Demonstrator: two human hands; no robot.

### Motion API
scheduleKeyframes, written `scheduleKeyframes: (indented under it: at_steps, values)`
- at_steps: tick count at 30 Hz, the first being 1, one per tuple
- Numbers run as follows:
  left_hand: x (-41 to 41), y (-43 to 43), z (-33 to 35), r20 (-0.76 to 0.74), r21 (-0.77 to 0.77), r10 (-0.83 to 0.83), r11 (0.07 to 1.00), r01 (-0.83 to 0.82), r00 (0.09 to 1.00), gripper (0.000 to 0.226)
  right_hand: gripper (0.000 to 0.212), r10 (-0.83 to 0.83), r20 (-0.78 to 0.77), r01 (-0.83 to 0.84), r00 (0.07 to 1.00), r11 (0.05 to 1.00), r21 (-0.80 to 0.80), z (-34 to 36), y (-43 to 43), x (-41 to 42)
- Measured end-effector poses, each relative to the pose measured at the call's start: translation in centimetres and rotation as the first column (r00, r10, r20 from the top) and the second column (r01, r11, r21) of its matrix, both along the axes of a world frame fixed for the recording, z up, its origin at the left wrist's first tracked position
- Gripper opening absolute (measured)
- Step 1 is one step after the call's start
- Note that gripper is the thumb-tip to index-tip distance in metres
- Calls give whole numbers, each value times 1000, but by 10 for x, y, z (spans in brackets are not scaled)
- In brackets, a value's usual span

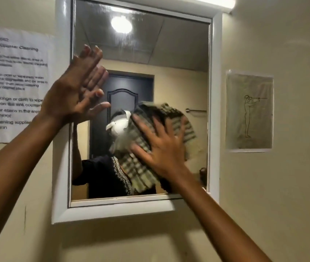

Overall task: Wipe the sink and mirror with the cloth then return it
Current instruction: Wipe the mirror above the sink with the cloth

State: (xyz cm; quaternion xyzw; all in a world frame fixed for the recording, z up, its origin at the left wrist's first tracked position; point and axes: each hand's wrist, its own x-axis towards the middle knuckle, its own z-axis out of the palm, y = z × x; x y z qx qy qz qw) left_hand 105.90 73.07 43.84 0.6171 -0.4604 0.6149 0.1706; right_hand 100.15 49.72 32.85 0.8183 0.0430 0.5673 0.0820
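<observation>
Your right hand (pixel 161 148) is pressing the cloth (pixel 142 146) flat-palmed against the mirror (pixel 169 53); left hand (pixel 74 91) is resting open, two papers flanking.

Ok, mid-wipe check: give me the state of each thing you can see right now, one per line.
Mirror: on the wall, streaks showing near the top.
Cloth: spread flat against the mirror glass under the right hand.
Right hand: open, fingers splayed, pressing the cloth.
Left hand: open, empty, at the mirror's left edge.
Instruction sheet: stuck to the wall, left of the mirror.
</observation>
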Motion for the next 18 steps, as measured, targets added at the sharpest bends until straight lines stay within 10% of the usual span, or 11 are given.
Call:
scheduleKeyframes:
  at_steps: [9, 11, 14, 18]
  values:
    - [1, 12, 5, -116, -19, -24, 1000, 22, 993, 70, 52, 333, -39, -332, 942, 907, -259, -66, 92, 27]
    - [0, 16, 6, -139, 49, 24, 999, -17, 990, 70, 54, 384, 19, -383, 923, 923, -43, -70, 59, 30]
    - [-2, 14, 6, -149, 64, 43, 997, -34, 988, 71, 62, 28, 92, -65, 995, 903, 424, -79, 7, 19]
    - [0, 9, 4, -115, -44, 35, 998, -40, 993, 72, 72, -159, 140, 59, 977, 839, 541, -84, 32, 12]
